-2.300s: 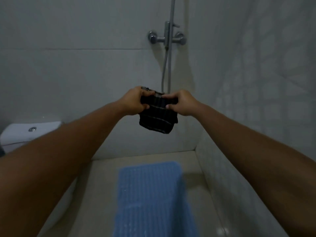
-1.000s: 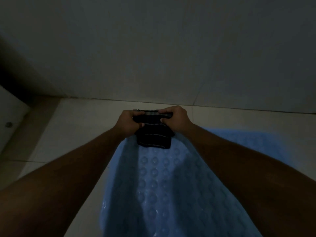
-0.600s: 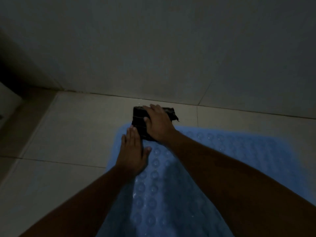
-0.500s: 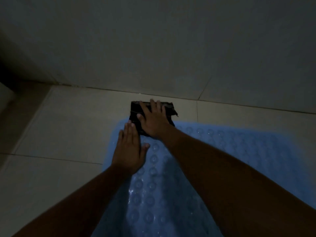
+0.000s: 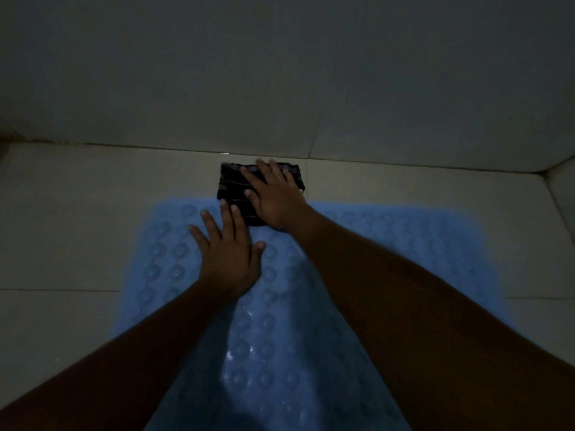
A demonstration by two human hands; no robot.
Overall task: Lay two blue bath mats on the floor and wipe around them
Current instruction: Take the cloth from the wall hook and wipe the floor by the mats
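At left, bare floor tile (image 5: pixel 71 219) borders the blue bath mat (image 5: pixel 389 244), on which my left hand (image 5: pixel 228 259) lies flat, fingers spread, gripping nothing. Just right of it, the dark striped cloth (image 5: pixel 231 189) straddles the mat's far edge, close under the wall (image 5: pixel 280 73) (light is poor). My right hand (image 5: pixel 275 197) presses it down with straight fingers, covering its right half.
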